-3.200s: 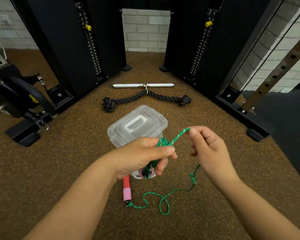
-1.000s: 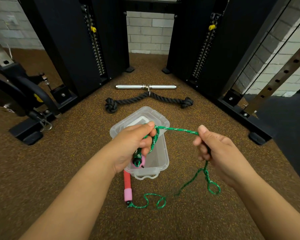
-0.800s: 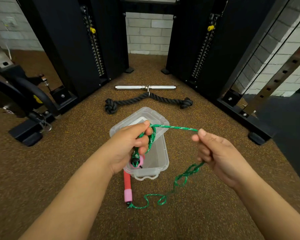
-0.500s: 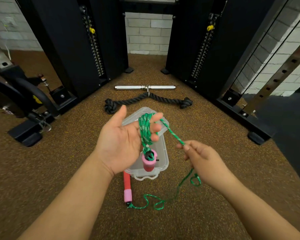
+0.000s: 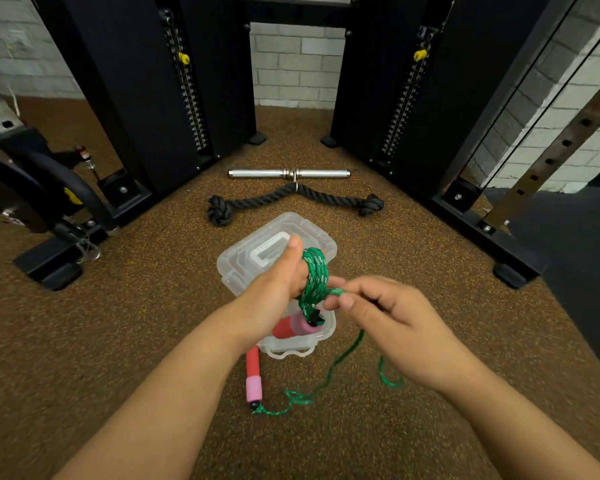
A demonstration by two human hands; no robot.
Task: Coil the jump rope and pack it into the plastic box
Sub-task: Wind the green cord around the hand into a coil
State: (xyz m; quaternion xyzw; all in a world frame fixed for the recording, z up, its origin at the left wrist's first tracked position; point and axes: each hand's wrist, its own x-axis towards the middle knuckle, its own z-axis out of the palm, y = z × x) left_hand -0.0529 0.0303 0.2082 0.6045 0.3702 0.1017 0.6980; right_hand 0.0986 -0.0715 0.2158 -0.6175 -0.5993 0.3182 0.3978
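The green jump rope [image 5: 314,277] is wound in several turns around the fingers of my left hand [image 5: 274,289], which holds the coil above the clear plastic box [image 5: 293,349]. One red and pink handle [image 5: 293,327] hangs from the coil under that hand. My right hand [image 5: 392,317] pinches the rope just right of the coil. The loose rope [image 5: 340,362] drops from my right hand to the floor and runs to the other red and pink handle [image 5: 253,379], lying in front of the box. The box lid [image 5: 274,249] lies against the box's far side.
A chrome bar [image 5: 288,173] and a black knotted rope attachment [image 5: 291,202] lie on the brown speckled floor beyond the box. Black cable-machine towers [image 5: 146,84] stand left and right. An exercise bike base [image 5: 49,261] sits at left, a rack foot [image 5: 510,271] at right.
My left hand turned from palm up to edge on, thumb uppermost. My right hand brought the rope up and in against the coil. More rope is wound on and the slack on the floor has shortened.
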